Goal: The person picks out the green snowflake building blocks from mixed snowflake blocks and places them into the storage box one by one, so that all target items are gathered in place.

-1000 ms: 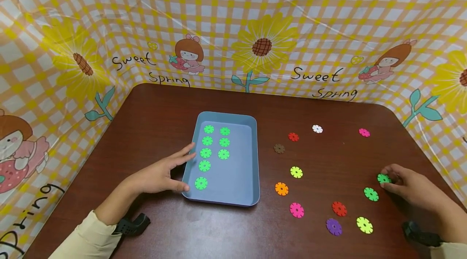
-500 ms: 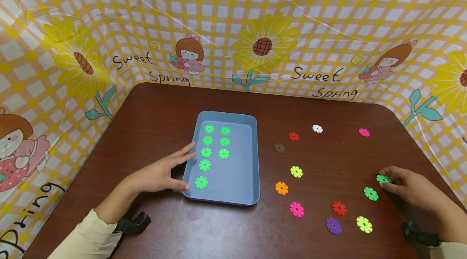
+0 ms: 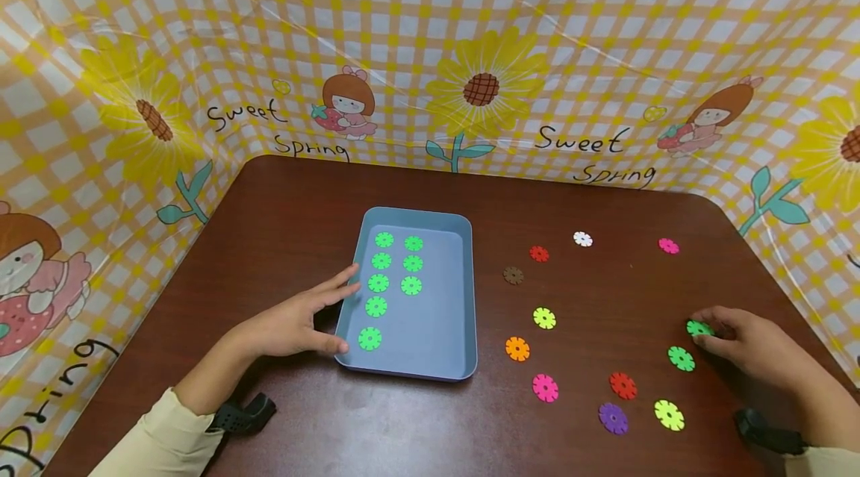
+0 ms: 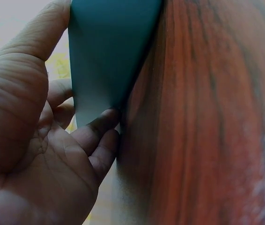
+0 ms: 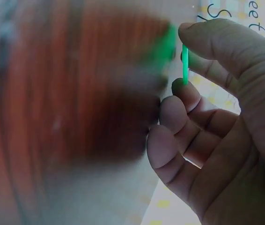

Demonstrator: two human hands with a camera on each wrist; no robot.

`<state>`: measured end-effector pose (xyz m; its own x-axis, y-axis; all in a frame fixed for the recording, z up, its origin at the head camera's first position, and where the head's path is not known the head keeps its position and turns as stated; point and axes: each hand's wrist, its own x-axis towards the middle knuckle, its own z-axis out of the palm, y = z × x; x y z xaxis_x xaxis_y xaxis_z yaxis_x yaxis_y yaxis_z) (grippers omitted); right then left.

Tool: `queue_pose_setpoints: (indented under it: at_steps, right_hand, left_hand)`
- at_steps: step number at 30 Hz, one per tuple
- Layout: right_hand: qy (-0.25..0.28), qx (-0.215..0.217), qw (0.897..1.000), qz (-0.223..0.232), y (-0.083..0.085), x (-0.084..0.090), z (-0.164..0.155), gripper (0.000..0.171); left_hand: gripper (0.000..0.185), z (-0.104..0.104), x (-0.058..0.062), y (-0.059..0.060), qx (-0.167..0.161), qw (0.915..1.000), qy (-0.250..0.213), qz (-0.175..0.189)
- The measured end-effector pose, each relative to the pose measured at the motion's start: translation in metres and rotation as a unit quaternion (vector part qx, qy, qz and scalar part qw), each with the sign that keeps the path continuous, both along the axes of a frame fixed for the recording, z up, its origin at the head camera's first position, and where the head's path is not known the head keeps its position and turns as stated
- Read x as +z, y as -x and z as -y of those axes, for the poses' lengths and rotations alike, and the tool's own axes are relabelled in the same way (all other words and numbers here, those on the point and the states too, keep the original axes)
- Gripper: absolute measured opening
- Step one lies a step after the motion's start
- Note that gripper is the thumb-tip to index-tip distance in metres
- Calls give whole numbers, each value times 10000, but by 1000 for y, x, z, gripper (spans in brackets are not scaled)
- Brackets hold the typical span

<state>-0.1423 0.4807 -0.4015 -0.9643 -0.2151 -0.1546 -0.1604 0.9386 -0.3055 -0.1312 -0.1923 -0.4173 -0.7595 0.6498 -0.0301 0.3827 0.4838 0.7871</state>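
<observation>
On the counter [image 3: 430,425], seen from the head view, we find a blue tray [image 3: 443,343] holding eight green discs [image 3: 378,283] in two columns. Our left hand [image 3: 289,324] rests against the tray's left wall, fingers extended and relaxed, which we judge steadies the tray against sliding. Our right hand [image 3: 752,346] works at the far right of the counter, its grip closed on a green disc [image 3: 699,328]. A second green disc [image 3: 681,358] lies just beside it; discs of other colours lie scattered between the tray and that hand.

Left wrist view: the tray wall [image 4: 109,56] sits between thumb and fingers, the fingertips [image 4: 99,129] touching its lower edge without curling around it.

Right wrist view: the green disc [image 5: 185,63] stands edge-on, pinched between thumb and forefinger, clear of the counter. The edge pinch suits a thin, flat piece. The rest of this view is blurred.
</observation>
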Motion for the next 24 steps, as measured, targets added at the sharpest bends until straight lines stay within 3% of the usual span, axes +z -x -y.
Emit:
queue_pose_setpoints:
  at_steps: [11, 24]
  right_hand:
    - [655, 24, 9961, -583, 1, 9, 18, 28]
    - [1166, 634, 9843, -1168, 6, 33, 71, 29]
  left_hand:
    - [91, 0, 1, 0, 2, 10000, -33, 34]
    - [90, 0, -1, 0, 15, 10000, -92, 30]
